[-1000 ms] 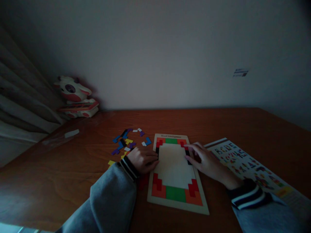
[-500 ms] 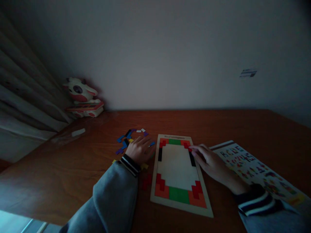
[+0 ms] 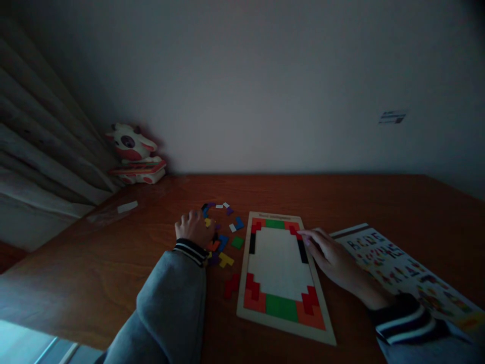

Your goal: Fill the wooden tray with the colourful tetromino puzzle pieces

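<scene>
My left hand (image 3: 195, 228) is palm down over the left side of a heap of loose coloured puzzle pieces, its fingers apart and the tips hidden. Close by its right side lie a blue piece (image 3: 223, 243), a green piece (image 3: 237, 242) and a yellow piece (image 3: 226, 260). My right hand (image 3: 328, 253) rests at the upper right edge of the wooden puzzle board (image 3: 282, 268), index finger stretched towards a red piece (image 3: 294, 230) set there. Red, orange, green and black pieces line the board's inner border around a pale middle.
A printed pattern sheet (image 3: 379, 253) lies right of the board, partly under my right forearm. One red piece (image 3: 231, 286) lies left of the board. At the back left a cow-shaped toy (image 3: 136, 151) stands by the curtain (image 3: 41, 151). A small white strip (image 3: 127, 207) is on the table.
My left hand has moved left across the heap, uncovering blue, green, orange and yellow pieces. My right hand stays at the board's upper right edge. The view has shifted slightly.
</scene>
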The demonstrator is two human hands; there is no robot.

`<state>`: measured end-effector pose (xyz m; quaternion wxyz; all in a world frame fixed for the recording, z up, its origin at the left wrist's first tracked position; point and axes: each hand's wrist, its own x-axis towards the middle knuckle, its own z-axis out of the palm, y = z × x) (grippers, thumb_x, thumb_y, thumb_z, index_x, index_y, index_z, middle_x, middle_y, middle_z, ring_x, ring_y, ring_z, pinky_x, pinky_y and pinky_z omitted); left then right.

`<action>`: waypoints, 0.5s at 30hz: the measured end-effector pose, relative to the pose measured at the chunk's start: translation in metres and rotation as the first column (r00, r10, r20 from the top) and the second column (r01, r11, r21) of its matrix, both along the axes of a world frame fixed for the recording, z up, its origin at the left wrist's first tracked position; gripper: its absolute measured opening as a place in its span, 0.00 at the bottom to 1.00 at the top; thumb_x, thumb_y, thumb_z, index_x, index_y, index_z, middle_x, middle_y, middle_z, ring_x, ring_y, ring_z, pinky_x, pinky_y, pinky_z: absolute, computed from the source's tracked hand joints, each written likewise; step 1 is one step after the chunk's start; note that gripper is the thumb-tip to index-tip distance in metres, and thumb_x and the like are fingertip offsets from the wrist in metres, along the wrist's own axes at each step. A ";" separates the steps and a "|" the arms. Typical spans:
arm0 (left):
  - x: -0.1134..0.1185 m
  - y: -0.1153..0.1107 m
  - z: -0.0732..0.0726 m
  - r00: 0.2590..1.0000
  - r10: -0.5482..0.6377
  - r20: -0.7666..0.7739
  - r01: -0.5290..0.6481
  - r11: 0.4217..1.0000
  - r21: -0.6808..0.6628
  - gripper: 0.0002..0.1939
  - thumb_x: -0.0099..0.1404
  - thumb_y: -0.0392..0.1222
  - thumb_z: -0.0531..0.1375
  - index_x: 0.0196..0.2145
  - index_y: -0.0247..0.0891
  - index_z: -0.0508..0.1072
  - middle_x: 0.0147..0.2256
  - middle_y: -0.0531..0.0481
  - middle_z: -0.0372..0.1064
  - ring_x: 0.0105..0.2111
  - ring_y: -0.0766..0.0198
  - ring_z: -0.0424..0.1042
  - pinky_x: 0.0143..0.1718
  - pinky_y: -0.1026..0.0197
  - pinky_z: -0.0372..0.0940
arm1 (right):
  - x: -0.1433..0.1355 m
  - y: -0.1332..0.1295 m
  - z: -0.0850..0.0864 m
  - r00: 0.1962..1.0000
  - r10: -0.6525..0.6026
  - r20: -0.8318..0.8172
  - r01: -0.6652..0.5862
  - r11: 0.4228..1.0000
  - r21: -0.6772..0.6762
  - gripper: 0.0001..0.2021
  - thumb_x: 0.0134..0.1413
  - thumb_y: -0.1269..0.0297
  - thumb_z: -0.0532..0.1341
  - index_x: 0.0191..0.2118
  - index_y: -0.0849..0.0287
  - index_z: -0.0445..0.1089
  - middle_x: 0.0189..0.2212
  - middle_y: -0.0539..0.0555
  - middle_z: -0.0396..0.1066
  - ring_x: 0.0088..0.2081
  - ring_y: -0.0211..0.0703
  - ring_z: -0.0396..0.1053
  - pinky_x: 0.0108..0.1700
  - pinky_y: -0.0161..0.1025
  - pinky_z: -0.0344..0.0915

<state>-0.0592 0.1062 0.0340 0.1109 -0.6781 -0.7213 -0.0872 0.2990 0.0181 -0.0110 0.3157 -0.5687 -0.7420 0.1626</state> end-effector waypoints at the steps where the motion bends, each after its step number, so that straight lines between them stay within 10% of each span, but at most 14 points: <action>1: -0.007 0.003 0.001 1.000 0.024 0.000 -0.024 0.999 -0.031 0.22 0.66 0.55 0.52 0.48 0.37 0.73 0.49 0.36 0.71 0.49 0.38 0.69 0.45 0.39 0.66 | 0.000 0.000 0.000 1.000 0.000 0.000 0.000 1.000 0.005 0.16 0.69 0.58 0.47 0.54 0.52 0.66 0.47 0.57 0.70 0.47 0.48 0.71 0.49 0.47 0.69; 15: -0.050 0.025 -0.016 0.961 -0.270 0.064 0.277 0.950 -0.144 0.30 0.62 0.49 0.56 0.60 0.40 0.67 0.61 0.41 0.65 0.58 0.41 0.65 0.56 0.41 0.62 | 0.000 0.001 -0.003 1.000 -0.001 0.026 -0.001 0.999 0.053 0.15 0.68 0.58 0.48 0.53 0.52 0.65 0.45 0.57 0.71 0.44 0.48 0.73 0.46 0.46 0.70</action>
